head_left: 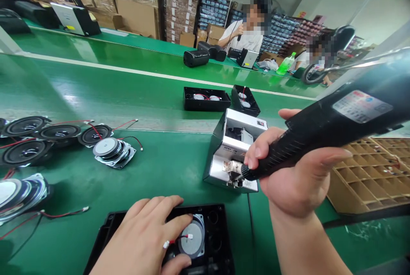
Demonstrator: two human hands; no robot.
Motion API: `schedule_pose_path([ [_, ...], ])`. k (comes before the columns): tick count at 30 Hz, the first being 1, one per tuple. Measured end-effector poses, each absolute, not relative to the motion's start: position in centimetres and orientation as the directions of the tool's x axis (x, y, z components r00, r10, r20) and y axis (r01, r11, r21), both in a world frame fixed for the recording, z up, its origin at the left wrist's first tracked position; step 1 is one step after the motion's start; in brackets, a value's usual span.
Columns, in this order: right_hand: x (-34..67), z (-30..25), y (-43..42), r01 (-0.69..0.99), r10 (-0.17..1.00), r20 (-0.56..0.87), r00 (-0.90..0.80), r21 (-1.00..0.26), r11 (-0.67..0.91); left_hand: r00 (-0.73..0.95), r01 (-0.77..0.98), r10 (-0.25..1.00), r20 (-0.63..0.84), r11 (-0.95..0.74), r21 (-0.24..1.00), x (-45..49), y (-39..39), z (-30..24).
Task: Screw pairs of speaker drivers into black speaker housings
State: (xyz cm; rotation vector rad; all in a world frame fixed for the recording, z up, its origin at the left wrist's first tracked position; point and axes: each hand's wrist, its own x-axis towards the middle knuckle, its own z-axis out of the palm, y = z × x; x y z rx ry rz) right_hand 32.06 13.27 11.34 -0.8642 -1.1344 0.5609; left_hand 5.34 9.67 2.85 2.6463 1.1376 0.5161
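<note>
My right hand (294, 168) is wrapped round a black electric screwdriver (333, 117). The driver's tip end is at the front of a silver screw feeder (230, 147), where the fingers hide part of the contact. Below, my left hand (150, 232) lies over a black speaker housing (221, 232). Its thumb and index finger curve round a round speaker (192, 238) seated back side up in the housing, with short red and black wires and white plugs by the fingers.
Several loose speakers (59, 132) with wires lie at the left. Two black housings (206, 100) stand beyond the feeder. A divided cardboard box (368, 176) is on the right. Across the green bench (128, 74) sit a person (246, 31) and a green bottle (286, 64).
</note>
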Motion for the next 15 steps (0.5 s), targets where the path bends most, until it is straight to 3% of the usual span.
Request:
schedule_pose_path([
  [15,31.1,10.8,12.8,0.011,0.787,0.528,0.318,-0.833,0.554,0.583,0.723,0.805,0.111,-0.576,0.381,6.2,9.2,4.5],
])
